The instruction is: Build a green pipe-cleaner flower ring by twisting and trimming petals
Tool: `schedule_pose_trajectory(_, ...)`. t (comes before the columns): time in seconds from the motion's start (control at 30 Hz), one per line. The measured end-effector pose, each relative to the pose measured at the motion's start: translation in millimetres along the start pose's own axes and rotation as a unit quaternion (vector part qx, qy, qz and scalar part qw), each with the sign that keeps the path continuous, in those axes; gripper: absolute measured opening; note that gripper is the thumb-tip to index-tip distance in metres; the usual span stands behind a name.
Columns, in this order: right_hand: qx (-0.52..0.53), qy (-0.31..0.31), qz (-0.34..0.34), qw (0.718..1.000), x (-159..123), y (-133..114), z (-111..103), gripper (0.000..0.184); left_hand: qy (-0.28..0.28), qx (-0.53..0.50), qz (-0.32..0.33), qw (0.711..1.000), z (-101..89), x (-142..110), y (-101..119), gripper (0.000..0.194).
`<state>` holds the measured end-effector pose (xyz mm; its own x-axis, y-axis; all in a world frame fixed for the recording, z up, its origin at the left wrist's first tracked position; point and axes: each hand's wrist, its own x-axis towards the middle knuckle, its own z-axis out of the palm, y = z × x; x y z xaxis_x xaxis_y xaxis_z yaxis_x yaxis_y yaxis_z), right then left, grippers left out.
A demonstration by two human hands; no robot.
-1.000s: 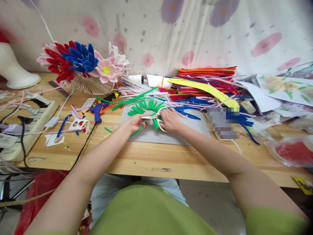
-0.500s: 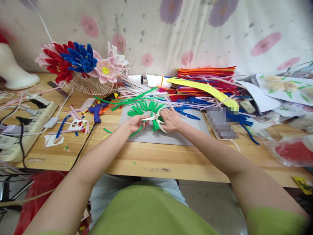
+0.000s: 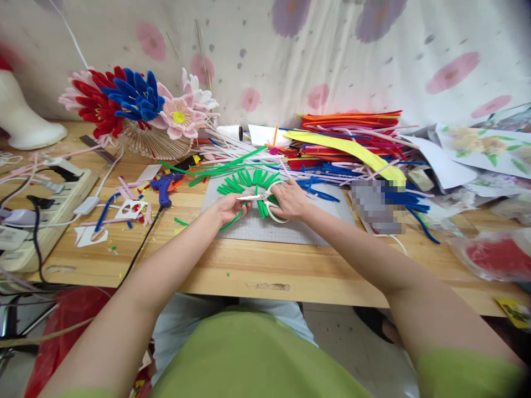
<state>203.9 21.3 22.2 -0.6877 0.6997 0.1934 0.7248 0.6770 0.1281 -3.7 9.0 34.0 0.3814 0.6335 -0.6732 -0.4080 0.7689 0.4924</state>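
Two grips at once, right in the centre of the frame! Holds the white-handled scissors (image 3: 263,197) in the right hand (image 3: 288,200), blades pointing left to the other fingertips. Pinches a thin green strip (image 3: 233,222) in the left hand (image 3: 229,209), its end hanging down towards the grey mat (image 3: 269,235). Just beyond the hands, fans out as a partial ring of green loops (image 3: 244,178), over that same mat. Over to the left, lies a purple glue gun (image 3: 164,192) on the wooden table (image 3: 232,265). Upper left, flaunts a blue flower (image 3: 139,97); upper right of centre, stretches a yellow strip (image 3: 344,150).
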Motion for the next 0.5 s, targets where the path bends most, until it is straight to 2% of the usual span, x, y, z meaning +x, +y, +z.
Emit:
schedule_pose_trajectory(0.13, 0.011, -0.019, -0.005, 1.000, 1, 1, 2, 0.033, -0.014, 0.001, -0.002, 1.000, 0.2, -2, -1, 0.016)
schedule_pose_trajectory(0.3, 0.042, 0.039, 0.006, 0.998, -4, 10, 6, 0.029, -0.018, 0.054, 0.018, 0.998, 2.3, -6, 2, 0.009)
schedule_pose_trajectory(0.37, 0.049, 0.053, 0.044, 0.996, -8, 20, 5, 0.030, -0.008, 0.103, 0.048, 0.993, 3.6, -8, 4, 0.004)
schedule_pose_trajectory(0.43, 0.052, 0.057, 0.104, 0.992, -15, 35, 2, 0.033, 0.018, 0.176, 0.093, 0.980, 3.8, -8, 7, 0.009)
schedule_pose_trajectory(0.5, 0.044, 0.044, 0.186, 0.981, -24, 51, -4, 0.036, 0.064, 0.283, 0.149, 0.945, 1.8, -7, 10, 0.017)
